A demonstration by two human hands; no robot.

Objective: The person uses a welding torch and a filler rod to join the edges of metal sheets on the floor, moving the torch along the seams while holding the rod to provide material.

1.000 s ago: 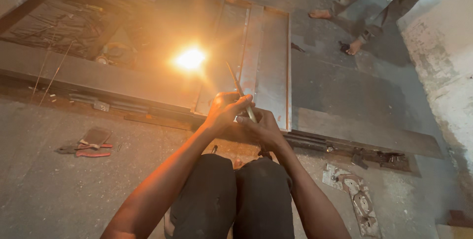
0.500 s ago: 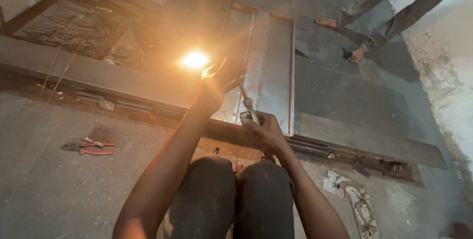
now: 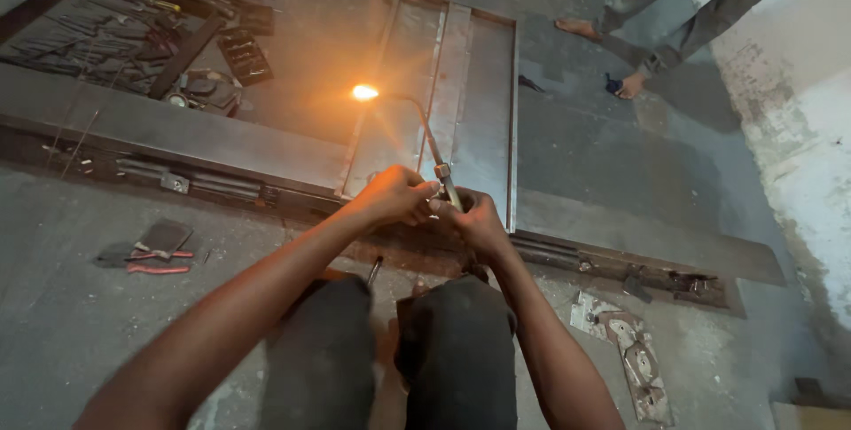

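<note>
I crouch over a metal door frame [image 3: 486,102] lying flat on the concrete floor. My right hand [image 3: 474,217] grips the handle of a gas torch [image 3: 441,168]. Its thin curved neck runs up and left to a bright orange flame [image 3: 364,91] over the frame's left rail. My left hand [image 3: 394,195] is at the torch's valve, fingers closed around it just in front of my right hand. My knees [image 3: 390,350] in dark trousers fill the bottom of the view.
A long steel beam [image 3: 177,129] crosses the floor from left to right. Red-handled pliers [image 3: 155,257] lie at the left. Scrap metal and tools [image 3: 133,31] are piled at top left. Another person's bare feet [image 3: 612,49] stand at top right. Flat metal pieces [image 3: 634,359] lie bottom right.
My left hand reached out toward the flame, then came back to the torch handle beside my right hand. The flame has shrunk from a wide glare to a small point.
</note>
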